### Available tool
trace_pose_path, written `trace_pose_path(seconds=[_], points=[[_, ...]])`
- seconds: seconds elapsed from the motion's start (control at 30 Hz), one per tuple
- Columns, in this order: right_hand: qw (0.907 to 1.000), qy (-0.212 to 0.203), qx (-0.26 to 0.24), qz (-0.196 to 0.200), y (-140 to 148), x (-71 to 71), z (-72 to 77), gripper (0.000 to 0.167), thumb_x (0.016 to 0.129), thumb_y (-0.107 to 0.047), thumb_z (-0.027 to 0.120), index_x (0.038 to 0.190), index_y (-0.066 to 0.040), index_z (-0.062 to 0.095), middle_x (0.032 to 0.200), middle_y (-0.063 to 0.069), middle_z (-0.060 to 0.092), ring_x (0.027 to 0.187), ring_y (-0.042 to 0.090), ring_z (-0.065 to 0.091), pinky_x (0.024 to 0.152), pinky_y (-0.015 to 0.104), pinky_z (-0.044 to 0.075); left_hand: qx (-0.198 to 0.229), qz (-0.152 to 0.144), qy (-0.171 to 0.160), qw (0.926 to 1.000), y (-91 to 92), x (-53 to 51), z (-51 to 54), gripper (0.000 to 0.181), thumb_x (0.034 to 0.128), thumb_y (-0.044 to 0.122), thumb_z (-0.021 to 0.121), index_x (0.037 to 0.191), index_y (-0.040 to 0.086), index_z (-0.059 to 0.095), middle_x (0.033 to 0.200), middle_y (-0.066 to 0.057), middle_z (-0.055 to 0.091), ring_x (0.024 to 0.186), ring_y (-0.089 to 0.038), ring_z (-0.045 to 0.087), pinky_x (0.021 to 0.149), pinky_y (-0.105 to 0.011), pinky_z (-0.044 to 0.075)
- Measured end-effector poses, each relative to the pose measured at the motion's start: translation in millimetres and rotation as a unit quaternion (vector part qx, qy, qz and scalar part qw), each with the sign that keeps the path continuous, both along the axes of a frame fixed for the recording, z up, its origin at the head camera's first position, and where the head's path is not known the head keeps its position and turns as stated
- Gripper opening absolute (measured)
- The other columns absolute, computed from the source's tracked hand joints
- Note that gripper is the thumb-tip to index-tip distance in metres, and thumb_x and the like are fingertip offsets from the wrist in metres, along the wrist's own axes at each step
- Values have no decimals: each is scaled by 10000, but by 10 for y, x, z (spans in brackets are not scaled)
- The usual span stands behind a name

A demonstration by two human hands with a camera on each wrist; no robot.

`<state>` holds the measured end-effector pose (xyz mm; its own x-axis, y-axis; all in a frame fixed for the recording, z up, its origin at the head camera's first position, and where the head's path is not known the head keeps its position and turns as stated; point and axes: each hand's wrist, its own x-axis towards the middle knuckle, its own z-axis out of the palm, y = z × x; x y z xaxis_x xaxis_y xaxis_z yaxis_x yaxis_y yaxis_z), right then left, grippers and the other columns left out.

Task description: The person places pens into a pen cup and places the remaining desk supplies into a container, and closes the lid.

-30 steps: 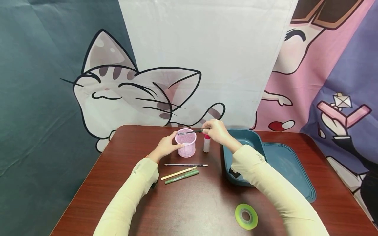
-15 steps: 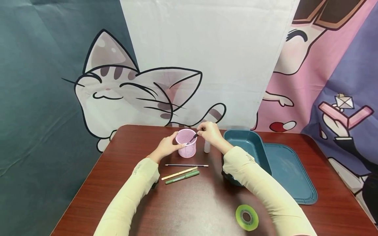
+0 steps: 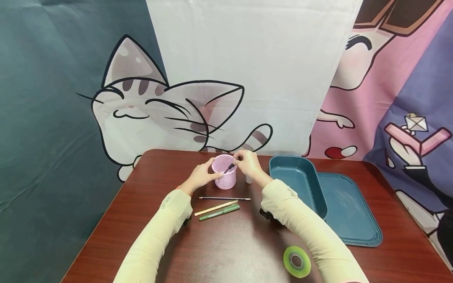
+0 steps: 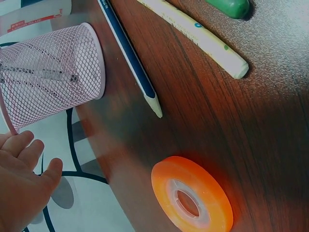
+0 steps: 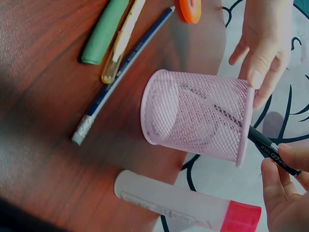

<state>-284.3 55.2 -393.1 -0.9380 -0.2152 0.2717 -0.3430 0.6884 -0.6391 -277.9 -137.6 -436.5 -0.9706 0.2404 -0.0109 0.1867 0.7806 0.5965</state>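
Observation:
A pink mesh pen cup (image 3: pixel 226 181) stands upright near the far edge of the table. My left hand (image 3: pixel 199 177) holds its rim, with the thumb on the near side and fingers beyond. My right hand (image 3: pixel 249 163) pinches a black pen (image 5: pixel 263 142) near its upper end, between thumb and fingers. The pen slants through the cup's mouth, its lower part showing through the mesh in the right wrist view. A white glue bottle (image 5: pixel 174 200) with a red cap stands close beside the cup, partly behind my right hand in the head view.
On the near side of the cup lie a blue pencil (image 3: pixel 224 198), a yellow stick-like pen (image 3: pixel 216 207) and a green marker (image 3: pixel 219 212). An orange tape roll (image 4: pixel 193 193) lies near my left wrist. A green tape roll (image 3: pixel 297 261), teal bin (image 3: pixel 320 196) and lid (image 3: pixel 354 212) are rightward.
My right hand has moved left and slightly down toward the cup. The pen has gone from nearly level above the rim to slanting down inside it. My left hand stays at the cup.

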Motion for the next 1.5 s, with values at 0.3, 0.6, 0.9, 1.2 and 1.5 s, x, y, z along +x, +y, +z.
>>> trace_pose_path(seconds=[0.3, 0.6, 0.9, 1.2, 1.5], points=[[9997, 212, -124, 33, -9, 17, -92, 90, 714, -35, 679, 802, -21, 665, 713, 52, 626, 684, 167, 538, 636, 254, 419, 23, 6, -4, 10000, 29, 11, 32, 782, 766, 440, 621, 1385, 98, 289, 1333, -152, 434, 1187, -313, 446, 966, -441, 358], [9994, -65, -325, 9, -5, 55, -110, 174, 731, -31, 663, 903, -8, 652, 777, 77, 629, 728, 174, 572, 658, 266, 451, 45, -38, 84, 9999, 27, 2, 29, 775, 767, 425, 627, 1377, 73, 304, 1330, -153, 438, 1184, -315, 448, 967, -440, 357], [9999, 156, -65, -21, 43, 79, -34, 172, 732, -73, 664, 902, -45, 667, 906, 98, 600, 792, 222, 535, 679, 320, 411, 62, -20, 86, 9999, 15, -8, 17, 780, 757, 431, 637, 1374, 85, 311, 1312, -161, 455, 1170, -315, 462, 956, -446, 367], [9993, 294, -207, -121, 77, 129, 9, 166, 751, -81, 653, 913, -46, 667, 969, 77, 593, 811, 202, 572, 700, 330, 452, -30, -61, 111, 9999, 10, 5, 26, 759, 766, 425, 626, 1371, 90, 314, 1311, -163, 456, 1169, -332, 458, 959, -454, 360], [9986, 464, -244, 49, 95, 203, 19, 150, 755, -89, 645, 895, -38, 662, 886, 88, 612, 732, 189, 562, 651, 302, 435, 1, -82, 149, 9999, -8, 4, 15, 756, 766, 432, 622, 1368, 87, 319, 1321, -156, 447, 1177, -327, 452, 963, -451, 355]])
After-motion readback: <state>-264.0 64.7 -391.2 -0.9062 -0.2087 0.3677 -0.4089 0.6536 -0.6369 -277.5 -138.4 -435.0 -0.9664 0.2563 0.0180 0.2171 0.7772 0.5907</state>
